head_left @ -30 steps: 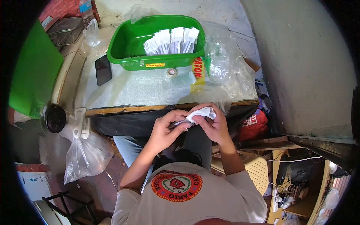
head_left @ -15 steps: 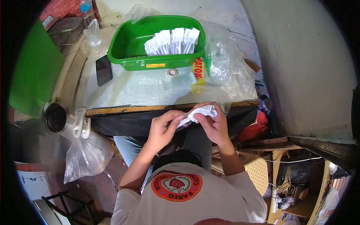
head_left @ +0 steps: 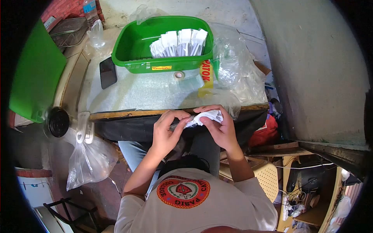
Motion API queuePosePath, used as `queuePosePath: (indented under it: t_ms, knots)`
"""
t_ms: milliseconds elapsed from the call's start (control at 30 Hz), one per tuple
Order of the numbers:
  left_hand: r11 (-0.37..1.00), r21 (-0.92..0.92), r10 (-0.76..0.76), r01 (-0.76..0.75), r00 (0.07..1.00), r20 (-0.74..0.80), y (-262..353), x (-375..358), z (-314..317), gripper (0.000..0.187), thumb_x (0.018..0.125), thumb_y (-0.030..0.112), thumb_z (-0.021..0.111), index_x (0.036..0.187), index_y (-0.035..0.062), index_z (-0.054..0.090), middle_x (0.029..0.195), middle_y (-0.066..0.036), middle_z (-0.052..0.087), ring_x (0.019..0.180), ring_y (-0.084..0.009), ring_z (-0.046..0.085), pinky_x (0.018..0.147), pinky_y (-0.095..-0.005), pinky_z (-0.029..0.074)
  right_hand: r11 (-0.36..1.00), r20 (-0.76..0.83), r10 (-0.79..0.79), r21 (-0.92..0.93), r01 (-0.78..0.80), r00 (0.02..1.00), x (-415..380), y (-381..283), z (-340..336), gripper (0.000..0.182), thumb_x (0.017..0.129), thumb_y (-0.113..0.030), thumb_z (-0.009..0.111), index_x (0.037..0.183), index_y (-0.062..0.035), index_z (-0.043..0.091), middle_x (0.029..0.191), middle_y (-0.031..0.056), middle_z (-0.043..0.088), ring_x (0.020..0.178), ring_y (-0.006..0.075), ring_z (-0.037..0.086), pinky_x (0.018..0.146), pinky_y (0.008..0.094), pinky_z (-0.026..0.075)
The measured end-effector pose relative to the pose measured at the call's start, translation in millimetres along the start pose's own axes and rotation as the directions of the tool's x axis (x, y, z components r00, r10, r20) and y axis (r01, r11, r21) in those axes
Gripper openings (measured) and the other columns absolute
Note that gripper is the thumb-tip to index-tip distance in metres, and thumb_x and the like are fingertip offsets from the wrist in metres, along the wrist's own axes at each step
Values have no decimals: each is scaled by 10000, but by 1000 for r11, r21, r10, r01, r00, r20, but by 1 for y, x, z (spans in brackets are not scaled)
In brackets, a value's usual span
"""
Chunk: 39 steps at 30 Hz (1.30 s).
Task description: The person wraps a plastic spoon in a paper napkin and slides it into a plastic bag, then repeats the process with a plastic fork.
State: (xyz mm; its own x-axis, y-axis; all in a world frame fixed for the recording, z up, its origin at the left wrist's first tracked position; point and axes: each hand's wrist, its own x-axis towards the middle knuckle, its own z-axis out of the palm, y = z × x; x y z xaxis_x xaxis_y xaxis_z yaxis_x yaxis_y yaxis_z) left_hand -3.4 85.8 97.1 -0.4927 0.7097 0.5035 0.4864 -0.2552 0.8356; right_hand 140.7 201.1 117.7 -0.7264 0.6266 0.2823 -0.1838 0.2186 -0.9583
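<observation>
Between my two hands, in front of the table's edge, is a folded white bundle (head_left: 211,116) with a clear plastic end. My left hand (head_left: 166,130) pinches the plastic end on the left. My right hand (head_left: 221,130) wraps round the white part, its thumb on top. Beyond them on the table, a green basin (head_left: 132,46) holds several similar white packets (head_left: 180,42), fanned out along its right side. A small roll of tape (head_left: 178,75) and a clear plastic sleeve (head_left: 192,83) lie in front of the basin.
A black phone (head_left: 108,73) lies left of the basin. Clear plastic bags (head_left: 237,66) and a yellow wrapper (head_left: 206,77) are on the right. A filled plastic bag (head_left: 89,163) hangs from the table's left corner. A bottle (head_left: 90,11) stands at the back left.
My left hand's fingers have shifted slightly on the plastic end, and the bundle has turned a little. The basin and the things on the table look unchanged.
</observation>
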Motion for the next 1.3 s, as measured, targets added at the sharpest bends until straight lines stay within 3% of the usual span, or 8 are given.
queuePosePath:
  t_ms: [100,200,367,567,700,900,1067,1300]
  knots:
    - [1000,-18,6,-6,1000,-25,0,1,0,120,813,-12,676,931,-8,655,898,-111,682,842,-248,645,774,-320,493,997,59,41,-61,-38,997,1,0,-3,203,919,8,601,1107,17,524,1028,107,667,948,147,635,858,280,507]
    - [992,77,104,-103,995,-12,1,3,-2,122,809,-10,672,928,6,647,898,-105,682,828,-267,638,771,-339,486,996,44,45,-80,-42,998,0,6,-5,210,910,-55,646,1098,-6,567,1011,66,668,911,85,622,796,236,495]
    - [939,232,245,-254,967,66,-4,4,-6,114,816,-15,637,914,42,632,902,-85,676,834,-289,614,799,-370,454,995,-17,96,16,-96,995,-1,7,-4,212,912,-49,642,1102,-4,559,993,59,653,907,87,614,792,233,494]
    - [973,166,159,-161,987,26,1,2,0,117,815,-14,627,913,48,627,912,-75,671,858,-285,605,809,-382,444,1000,-11,23,-9,-24,1000,-1,6,1,212,916,-47,635,1104,2,551,1011,62,652,914,88,613,805,233,496]
    - [972,155,171,-175,985,38,0,2,0,124,815,-20,618,912,55,629,912,-74,669,863,-281,602,818,-379,435,998,-27,14,54,-13,1000,0,6,1,211,916,-46,634,1103,-2,548,1004,65,654,917,91,614,814,236,497]
    - [949,220,211,-224,974,81,-1,0,0,154,806,-30,609,921,67,637,944,-69,666,894,-274,598,858,-376,410,998,-24,68,-15,-68,997,-3,6,-1,195,915,-48,634,1086,-9,550,985,57,656,904,90,610,796,245,495]
    - [960,260,128,-103,988,-83,4,-5,9,148,790,35,678,931,76,662,1024,-67,659,937,-258,596,874,-358,393,999,-96,-8,-50,3,995,-7,12,7,178,910,-40,637,1067,0,561,966,73,656,875,91,609,772,248,496]
    - [940,331,128,-82,985,-120,4,-8,14,133,772,85,735,903,99,714,1021,-51,666,925,-239,597,880,-345,389,985,-98,-111,-141,97,989,-11,14,11,168,896,-10,642,1048,-1,570,964,79,656,876,101,620,771,252,498]
